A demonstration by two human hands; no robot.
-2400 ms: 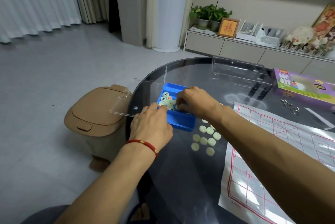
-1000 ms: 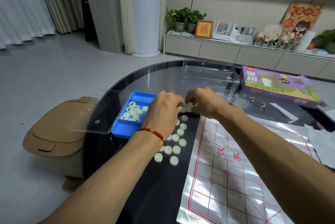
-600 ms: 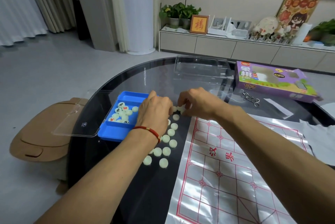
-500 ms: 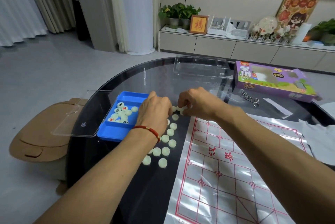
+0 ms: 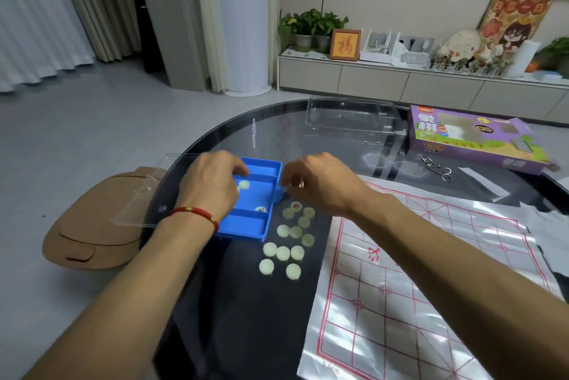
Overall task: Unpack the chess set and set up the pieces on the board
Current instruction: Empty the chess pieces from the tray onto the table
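Chess pieces (image 5: 282, 252): pale discs lying on the dark table (image 5: 240, 302), between blue tray (image 5: 246, 227) and board sheet (image 5: 431, 272).
Left hand (image 5: 209, 187): over the tray, fingers curled; whether it holds anything, cannot tell.
Right hand (image 5: 317, 184): just right of the tray's far corner, pinching one small piece.

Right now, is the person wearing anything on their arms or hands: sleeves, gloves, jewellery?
Both forearms are bare, with no sleeves or gloves in view. The left hand has a thin red cord bracelet with a small gold bead at the wrist. The right hand and wrist wear nothing.
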